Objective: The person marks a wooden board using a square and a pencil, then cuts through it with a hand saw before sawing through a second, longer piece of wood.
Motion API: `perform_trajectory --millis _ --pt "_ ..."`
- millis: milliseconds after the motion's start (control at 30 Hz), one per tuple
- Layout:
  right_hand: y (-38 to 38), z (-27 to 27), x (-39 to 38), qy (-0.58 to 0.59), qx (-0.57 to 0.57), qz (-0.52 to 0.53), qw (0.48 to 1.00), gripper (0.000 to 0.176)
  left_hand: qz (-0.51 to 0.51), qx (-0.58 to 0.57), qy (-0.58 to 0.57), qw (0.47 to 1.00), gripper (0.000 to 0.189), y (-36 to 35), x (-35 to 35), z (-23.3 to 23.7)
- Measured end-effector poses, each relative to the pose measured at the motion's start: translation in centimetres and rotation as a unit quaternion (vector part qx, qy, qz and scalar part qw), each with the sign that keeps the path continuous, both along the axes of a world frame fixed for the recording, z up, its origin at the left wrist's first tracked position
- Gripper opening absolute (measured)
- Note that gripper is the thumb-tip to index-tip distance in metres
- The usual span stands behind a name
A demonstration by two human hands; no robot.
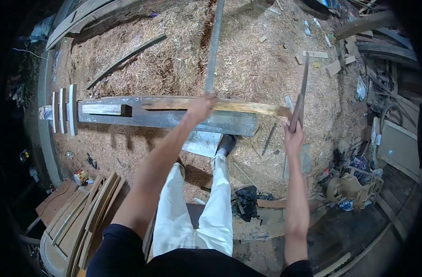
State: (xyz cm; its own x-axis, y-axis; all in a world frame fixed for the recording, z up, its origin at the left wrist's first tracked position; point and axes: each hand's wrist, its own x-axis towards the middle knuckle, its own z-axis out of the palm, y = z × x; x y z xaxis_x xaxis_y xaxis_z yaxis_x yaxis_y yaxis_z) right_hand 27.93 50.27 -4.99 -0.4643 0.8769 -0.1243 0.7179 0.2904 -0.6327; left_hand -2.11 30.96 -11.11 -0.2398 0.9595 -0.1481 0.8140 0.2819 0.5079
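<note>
My left hand [202, 108] is wrapped over a long, slightly curved wooden strip [248, 106] and presses it down on the grey bench beam [164, 119]. The strip's right end sticks out past the beam. Right at that end, my right hand [293, 133] grips a handsaw [303, 90] by its handle, the blade pointing away from me and seen nearly edge-on. Left of my left hand, a short pale wood block [102, 109] lies on the beam.
Three pale curved pieces [72, 110] lie across the beam's left end. A long narrow bar [214, 46] runs away from its far side. Wood shavings [169, 51] cover the ground. Stacked boards [98, 207] stand lower left; a black plastic bag [246, 201] lies near my feet.
</note>
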Motion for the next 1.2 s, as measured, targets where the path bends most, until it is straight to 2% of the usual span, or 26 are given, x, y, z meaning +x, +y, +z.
perform_trajectory --millis 33,100,233,300,333,367,433,467,500,567,733,833,900,933,967,1000,1100,1200 --pt "-2.0 1.4 0.4 0.056 -0.042 -0.071 0.995 0.032 0.002 0.008 -0.007 1.0 0.041 0.7 0.7 0.0" --pt "-6.1 4.1 1.7 0.038 -0.062 -0.108 0.991 0.029 0.025 -0.036 0.001 0.999 0.043 1.5 2.0 0.2" --pt "-16.1 5.3 4.0 0.131 -0.018 -0.147 0.98 0.029 0.025 0.004 0.021 0.999 0.045 0.8 1.9 -1.6" --pt "-21.5 6.3 5.6 0.088 -0.097 -0.19 0.973 0.025 0.048 0.065 0.022 0.996 0.046 0.0 2.3 -2.5" --pt "-23.9 7.1 5.7 0.056 -0.102 -0.229 0.966 0.024 0.042 0.078 0.013 0.996 0.046 -0.2 2.5 -1.9" --pt "-26.6 7.9 5.7 0.024 -0.111 -0.268 0.957 0.023 0.057 0.058 -0.001 0.997 0.047 -0.7 2.6 -1.3" --pt "-30.7 10.4 4.1 0.025 0.001 -0.244 0.969 0.023 0.065 0.051 -0.018 0.996 0.048 -1.0 2.0 -1.3" --pt "-32.7 9.8 4.7 0.075 -0.054 -0.283 0.955 0.023 0.065 0.084 -0.045 0.993 0.046 -1.3 1.9 -1.9" --pt "-34.1 10.2 4.4 0.071 -0.053 -0.289 0.953 0.023 0.064 0.107 -0.071 0.99 0.044 -2.2 2.0 -2.5" --pt "-35.7 11.4 2.5 0.137 -0.079 -0.295 0.942 0.021 0.052 0.13 -0.076 0.987 0.041 -3.0 1.7 -2.2" --pt "-34.7 13.3 -0.5 0.218 -0.15 -0.278 0.923 0.017 0.026 0.147 -0.101 0.984 0.035 -2.6 1.2 -1.5" --pt "-31.7 13.8 -2.3 0.222 -0.14 -0.264 0.928 0.019 0.019 0.098 -0.041 0.994 0.035 -1.4 0.5 -1.4" --pt "-29.3 11.3 -2.2 0.229 -0.143 -0.264 0.926 0.018 0.063 0.123 0.027 0.99 0.032 0.1 0.3 -1.9" --pt "-27.8 10.1 -2.0 0.192 -0.119 -0.223 0.948 0.019 0.064 0.119 0.033 0.99 0.032 0.8 0.5 -2.3" --pt "-26.5 9.1 -2.1 0.156 -0.096 -0.182 0.966 0.02 0.084 0.054 0.028 0.995 0.032 1.1 0.8 -2.1" --pt "-25.3 8.2 -2.4 0.155 -0.126 -0.193 0.961 0.024 0.105 -0.012 0.024 0.994 0.034 1.7 0.8 -2.1" --pt "-22.2 6.1 -2.8 0.125 -0.178 -0.159 0.963 0.025 0.124 -0.061 0.037 0.99 0.037 2.6 1.4 -3.0" --pt "-21.2 3.9 -2.8 0.175 -0.217 -0.172 0.945 0.025 0.137 -0.081 0.053 0.986 0.035 3.2 1.4 -3.4"
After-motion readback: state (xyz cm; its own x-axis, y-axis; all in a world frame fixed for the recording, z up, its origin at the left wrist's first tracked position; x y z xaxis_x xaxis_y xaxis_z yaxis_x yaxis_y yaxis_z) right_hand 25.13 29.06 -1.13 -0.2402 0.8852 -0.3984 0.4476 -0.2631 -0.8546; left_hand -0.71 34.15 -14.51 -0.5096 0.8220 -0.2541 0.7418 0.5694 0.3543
